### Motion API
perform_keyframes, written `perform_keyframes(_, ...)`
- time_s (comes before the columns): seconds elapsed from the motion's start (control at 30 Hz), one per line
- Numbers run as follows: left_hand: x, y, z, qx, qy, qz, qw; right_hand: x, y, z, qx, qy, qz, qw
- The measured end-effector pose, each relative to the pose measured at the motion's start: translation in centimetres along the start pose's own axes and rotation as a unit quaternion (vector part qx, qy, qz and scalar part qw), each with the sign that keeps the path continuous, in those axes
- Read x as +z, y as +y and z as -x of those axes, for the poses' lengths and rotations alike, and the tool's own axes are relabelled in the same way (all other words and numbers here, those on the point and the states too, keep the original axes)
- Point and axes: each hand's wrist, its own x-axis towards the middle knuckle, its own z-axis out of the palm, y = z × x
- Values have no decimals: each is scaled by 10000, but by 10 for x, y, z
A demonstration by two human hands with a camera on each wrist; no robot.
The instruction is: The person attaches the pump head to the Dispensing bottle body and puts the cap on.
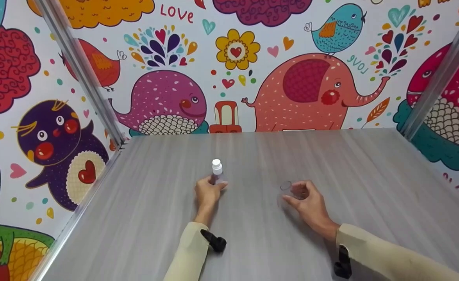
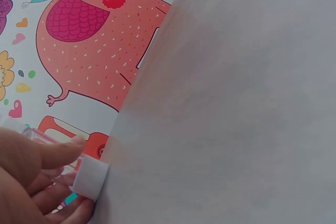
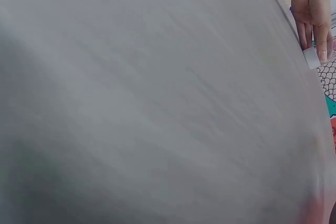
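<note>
My left hand (image 1: 208, 192) grips a small clear bottle (image 1: 220, 179) with a white cap (image 1: 216, 164), held upright in the head view. In the left wrist view the thumb and fingers close round its see-through body, and a white end (image 2: 90, 177) shows beside the fingertips. To the right, my right hand (image 1: 310, 205) holds a clear, round-rimmed cup (image 1: 285, 185) between thumb and curled fingers; its outline is faint against the table. The right wrist view shows the left hand (image 3: 312, 11) with a white end (image 3: 311, 58) of the bottle, but the right hand's grip is out of sight.
Both hands are over a grey wood-grain table (image 1: 252, 234). Behind it stands a wall with cartoon animals (image 1: 299, 93). Metal posts (image 1: 83, 74) rise at the back corners, and a metal edge strip (image 1: 77, 218) runs along the left side.
</note>
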Motion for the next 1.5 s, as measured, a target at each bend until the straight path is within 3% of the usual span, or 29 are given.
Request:
perform_keyframes(0.5,-2,1,0,-114,-35,-16,9999,10,-8,-2,-194,-131,-150,9996)
perform_keyframes(0.8,-1,0,-1,-75,-15,67,9999,21,-16,-6,-542,-129,-275,9981)
perform_keyframes(1.5,-1,1,-1,-108,-18,106,9999,32,-29,-9,-395,-266,-106,9988)
